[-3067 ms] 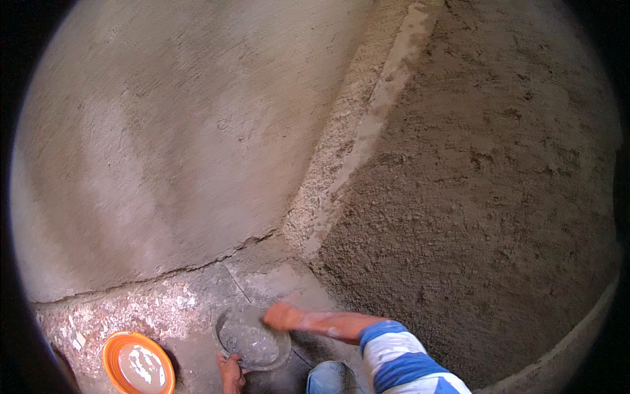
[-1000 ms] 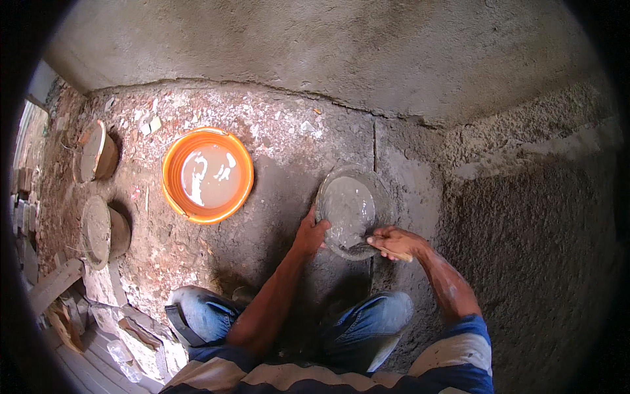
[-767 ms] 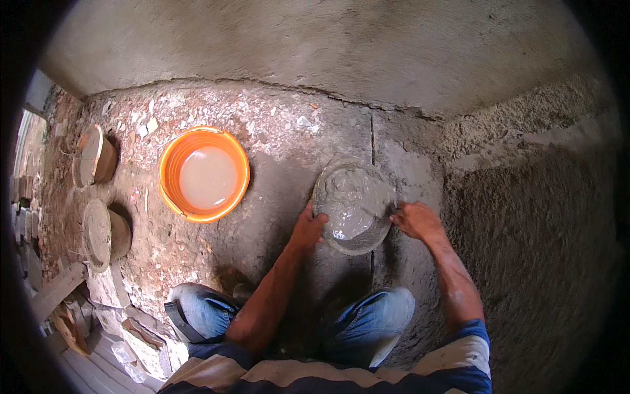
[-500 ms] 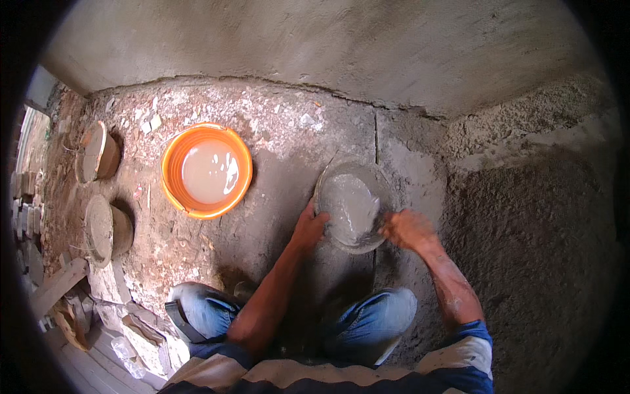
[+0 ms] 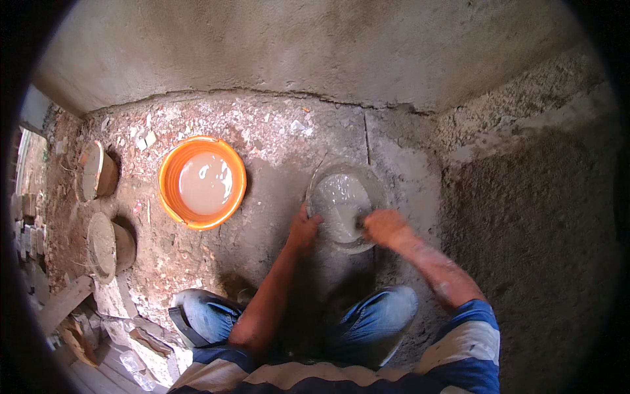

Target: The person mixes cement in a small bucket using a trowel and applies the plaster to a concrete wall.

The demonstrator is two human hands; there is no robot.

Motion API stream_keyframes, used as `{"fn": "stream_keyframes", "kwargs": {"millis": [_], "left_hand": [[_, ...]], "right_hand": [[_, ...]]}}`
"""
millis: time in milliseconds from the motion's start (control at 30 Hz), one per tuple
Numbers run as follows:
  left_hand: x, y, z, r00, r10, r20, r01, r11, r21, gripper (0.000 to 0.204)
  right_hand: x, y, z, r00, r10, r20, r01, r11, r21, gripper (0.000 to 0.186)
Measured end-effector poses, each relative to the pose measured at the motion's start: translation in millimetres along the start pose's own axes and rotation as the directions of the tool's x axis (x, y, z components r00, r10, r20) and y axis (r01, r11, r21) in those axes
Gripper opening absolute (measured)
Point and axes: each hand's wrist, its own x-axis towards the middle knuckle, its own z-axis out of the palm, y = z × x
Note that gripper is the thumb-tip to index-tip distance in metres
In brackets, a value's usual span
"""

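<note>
A grey, mortar-smeared basin (image 5: 371,184) rests on the ground in front of me, holding wet, shiny grey paste (image 5: 340,196). My left hand (image 5: 304,231) grips its left rim, with the thumb over the edge. Over the right side of the basin, my right hand (image 5: 386,228) is closed in a fist. A small dark bit shows by its fingers at the paste, but what it holds is hidden. To the left stands an orange bucket (image 5: 168,190) with cloudy, tan-grey liquid (image 5: 205,184) inside.
Two mortar-crusted buckets (image 5: 123,246) lie tipped at the far left. Wooden boards (image 5: 65,305) and rubble are at the lower left. A plastered wall (image 5: 295,52) rises ahead. Dark, rough material (image 5: 525,249) covers the right side. Small debris (image 5: 147,139) is scattered near the wall.
My right hand has moved left and slightly up, inward over the basin. The paste's surface has changed shape. My left hand stays on the rim, and the view has shifted slightly.
</note>
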Motion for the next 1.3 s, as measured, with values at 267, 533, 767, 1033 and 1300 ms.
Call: {"fn": "stream_keyframes", "kwargs": {"millis": [267, 533, 767, 1033, 1300], "left_hand": [[1, 25, -6, 0.92, -0.385, 0.077, 0.392, 0.889, -0.236, 0.051], [22, 17, -26, 0.803, -0.557, 0.21, 0.592, 0.785, -0.181, 0.052], [38, 17, -33, 0.788, -0.573, 0.227, 0.59, 0.808, -0.01, 0.056], [40, 0, -50, 0.815, -0.572, 0.09, 0.571, 0.82, 0.034, 0.036], [23, 20, -24, 0.815, -0.563, 0.139, 0.565, 0.825, 0.029, 0.031]], "right_hand": [[-5, -10, -51, 0.989, 0.126, 0.077, -0.126, 0.992, 0.001, 0.02], [-14, -22, -49, 0.978, 0.16, 0.136, -0.175, 0.978, 0.111, 0.021], [-18, -20, -31, 0.967, 0.123, 0.221, -0.126, 0.992, -0.002, 0.022], [-92, 6, -19, 0.829, 0.453, -0.327, -0.332, 0.87, 0.364, 0.023], [-110, 12, 34, 0.873, 0.431, -0.229, -0.354, 0.882, 0.31, 0.028]]}}
